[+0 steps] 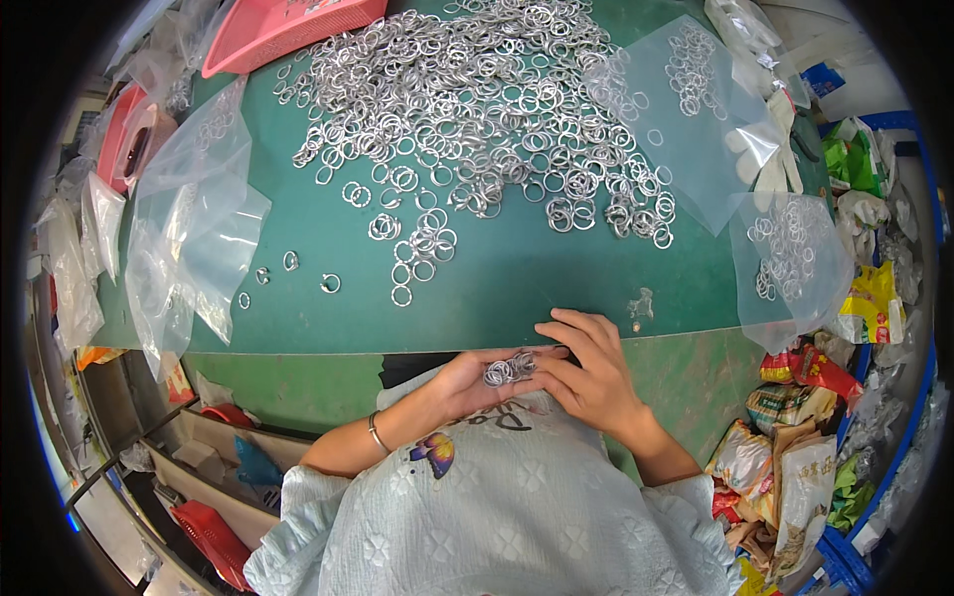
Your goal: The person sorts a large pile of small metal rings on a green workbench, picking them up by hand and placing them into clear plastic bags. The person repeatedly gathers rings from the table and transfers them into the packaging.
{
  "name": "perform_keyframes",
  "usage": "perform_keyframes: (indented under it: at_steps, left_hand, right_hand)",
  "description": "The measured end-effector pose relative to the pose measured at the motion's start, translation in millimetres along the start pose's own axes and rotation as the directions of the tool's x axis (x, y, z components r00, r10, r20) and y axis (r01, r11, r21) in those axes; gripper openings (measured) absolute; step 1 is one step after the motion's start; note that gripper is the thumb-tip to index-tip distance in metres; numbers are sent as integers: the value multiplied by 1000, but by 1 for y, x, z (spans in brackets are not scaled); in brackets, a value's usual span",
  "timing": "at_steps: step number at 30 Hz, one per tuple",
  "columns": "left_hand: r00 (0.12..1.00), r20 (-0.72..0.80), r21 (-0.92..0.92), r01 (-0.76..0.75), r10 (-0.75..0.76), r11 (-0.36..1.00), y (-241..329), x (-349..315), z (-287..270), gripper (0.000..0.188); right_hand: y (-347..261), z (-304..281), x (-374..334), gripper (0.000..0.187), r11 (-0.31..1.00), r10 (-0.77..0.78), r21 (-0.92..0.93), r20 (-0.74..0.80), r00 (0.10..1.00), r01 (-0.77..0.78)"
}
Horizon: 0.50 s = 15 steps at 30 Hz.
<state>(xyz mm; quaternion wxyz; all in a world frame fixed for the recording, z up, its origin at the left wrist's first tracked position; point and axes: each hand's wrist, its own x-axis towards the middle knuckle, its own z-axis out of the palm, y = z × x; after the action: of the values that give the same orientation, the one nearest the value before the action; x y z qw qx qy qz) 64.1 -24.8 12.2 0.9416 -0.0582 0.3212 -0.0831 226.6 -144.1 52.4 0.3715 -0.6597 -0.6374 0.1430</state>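
Head view: a small bunch of metal rings (509, 370) sits just below the frame's center, in the left hand (462, 385). That hand lies palm up, partly curled, and has hold of the bunch from beneath. The right hand (591, 375) reaches in over it, index finger raised and the other fingers bent, its tips at the rings; whether it pinches one, I cannot tell.

A bangle (376, 435) circles the left wrist. Just above the hands runs the near edge of a green table (556, 283). A large heap of rings (477, 104) spreads across its upper middle, with an open ring (330, 284) lying apart at left of center. A clear plastic bag (204, 223) lies at left, a pink basket (288, 45) at the upper left. At the upper right are a bag of rings (701, 164) and a white glove (777, 164); colorful packages (785, 437) fill the lower right.
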Motion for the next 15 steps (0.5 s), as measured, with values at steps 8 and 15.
perform_keyframes:
  at_steps: [8, 15]
  left_hand:
    - [999, 15, 218, -52, 50, 975, -3, 2, -10, 31]
    - [999, -21, 334, -40, 50, 942, -1, -5, 9, 32]
  right_hand:
    - [27, -4, 54, 26, 839, 138, -479, -272, 952, -258]
    - [24, -4, 44, 26, 835, 149, -481, -272, 951, -269]
